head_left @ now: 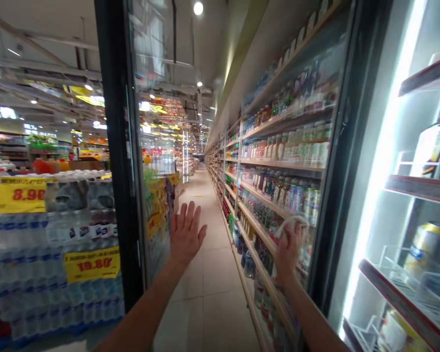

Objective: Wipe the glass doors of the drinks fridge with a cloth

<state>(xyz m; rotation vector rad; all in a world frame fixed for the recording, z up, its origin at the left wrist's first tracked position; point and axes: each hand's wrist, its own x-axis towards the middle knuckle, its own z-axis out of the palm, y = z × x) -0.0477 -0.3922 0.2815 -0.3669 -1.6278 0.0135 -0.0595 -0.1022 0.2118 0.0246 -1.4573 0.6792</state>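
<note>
A glass cooler door (168, 39) with a black frame stands swung open in front of me. My left hand (187, 232) is raised with its fingers stretched and slightly spread, its palm towards the glass, seemingly flat on it. Farther right, my right hand (288, 252) is up at the same pane with its fingers curled. A pale, cloth-like thing (295, 222) shows around those fingers, smeared by motion, so its exact kind is unclear. Rows of bottles (278, 190) appear on shelves in the pane between the door's frame sides.
To the right, a lit cooler holds cans (429, 244) on wire-fronted shelves (407, 308). Stacked packs of bottled water (51, 274) with yellow price signs (91, 265) stand on the left. A tiled aisle floor (209, 274) runs away through the middle.
</note>
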